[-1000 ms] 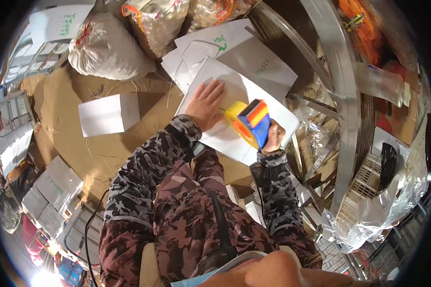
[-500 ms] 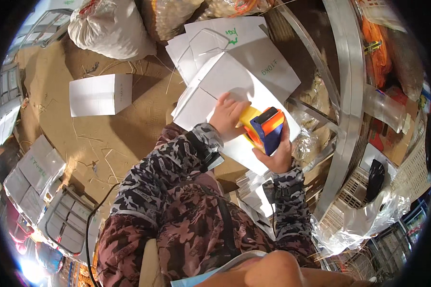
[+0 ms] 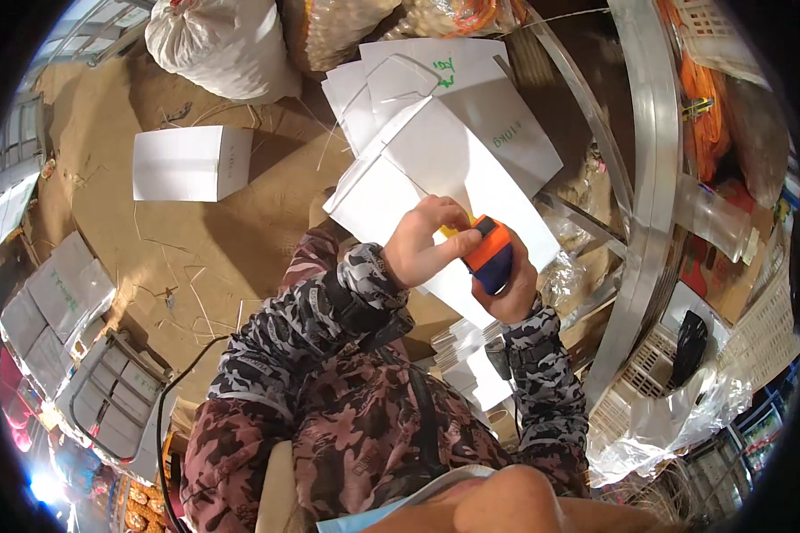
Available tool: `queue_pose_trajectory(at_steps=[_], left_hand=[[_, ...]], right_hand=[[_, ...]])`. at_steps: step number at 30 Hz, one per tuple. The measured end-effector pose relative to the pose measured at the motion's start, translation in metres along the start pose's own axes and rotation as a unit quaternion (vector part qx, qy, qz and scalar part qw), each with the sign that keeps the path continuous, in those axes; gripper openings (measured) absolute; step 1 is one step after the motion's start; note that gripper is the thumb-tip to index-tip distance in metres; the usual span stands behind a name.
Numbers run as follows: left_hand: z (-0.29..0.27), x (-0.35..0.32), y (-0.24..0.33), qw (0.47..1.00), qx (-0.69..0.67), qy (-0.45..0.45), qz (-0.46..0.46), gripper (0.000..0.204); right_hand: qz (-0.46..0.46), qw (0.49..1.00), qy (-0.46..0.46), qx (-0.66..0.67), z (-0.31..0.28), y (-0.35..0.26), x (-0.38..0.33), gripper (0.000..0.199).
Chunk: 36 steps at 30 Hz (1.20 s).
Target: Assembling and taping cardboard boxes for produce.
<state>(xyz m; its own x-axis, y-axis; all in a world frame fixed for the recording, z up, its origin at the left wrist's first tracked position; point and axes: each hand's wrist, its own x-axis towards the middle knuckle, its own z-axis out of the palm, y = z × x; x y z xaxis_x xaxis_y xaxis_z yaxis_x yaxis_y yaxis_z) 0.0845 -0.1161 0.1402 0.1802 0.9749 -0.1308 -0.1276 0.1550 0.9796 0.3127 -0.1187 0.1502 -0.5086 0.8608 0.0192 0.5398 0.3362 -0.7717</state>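
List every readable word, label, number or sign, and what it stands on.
Wording not copied; locations only.
Green handwriting: white cardboard sheets, upper part.
Smaller marking: same sheets, lower right.
White box, left: marking too faint to read.
White cartons, lower left: green marks, too small.
Tape dispenser: none legible.

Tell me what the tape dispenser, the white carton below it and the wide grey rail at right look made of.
Tape dispenser: probably hard plastic, from its solid orange and dark-blue moulded-looking body. White carton: likely paperboard or corrugated card, mostly matte, with straight folded edges. Grey rail: seems metal, judging by its dull sheen and streaky highlights; a painted finish is possible.
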Motion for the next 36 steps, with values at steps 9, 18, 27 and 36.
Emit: queue_pose_trajectory(at_steps=[9, 18, 27, 36], left_hand=[[-0.016, -0.003, -0.021, 0.982, -0.17, -0.027, -0.076, 0.023], [-0.015, 0.005, -0.023, 0.996, -0.01, 0.092, -0.001, 0.016], [-0.039, 0.014, -0.032, 0.971, -0.199, 0.057, -0.116, 0.028], [-0.058, 0.023, -0.039, 0.987, 0.019, 0.146, -0.06, 0.007]], right_hand=[[0.042, 0.992, -0.077, -0.087, -0.005, -0.029, 0.018, 0.084], [0.033, 0.991, -0.054, -0.114, -0.003, -0.042, 0.031, 0.086], [0.036, 0.989, -0.064, -0.127, 0.001, -0.052, 0.05, 0.092], [0.072, 0.983, -0.091, -0.143, -0.007, -0.07, 0.066, 0.092]])
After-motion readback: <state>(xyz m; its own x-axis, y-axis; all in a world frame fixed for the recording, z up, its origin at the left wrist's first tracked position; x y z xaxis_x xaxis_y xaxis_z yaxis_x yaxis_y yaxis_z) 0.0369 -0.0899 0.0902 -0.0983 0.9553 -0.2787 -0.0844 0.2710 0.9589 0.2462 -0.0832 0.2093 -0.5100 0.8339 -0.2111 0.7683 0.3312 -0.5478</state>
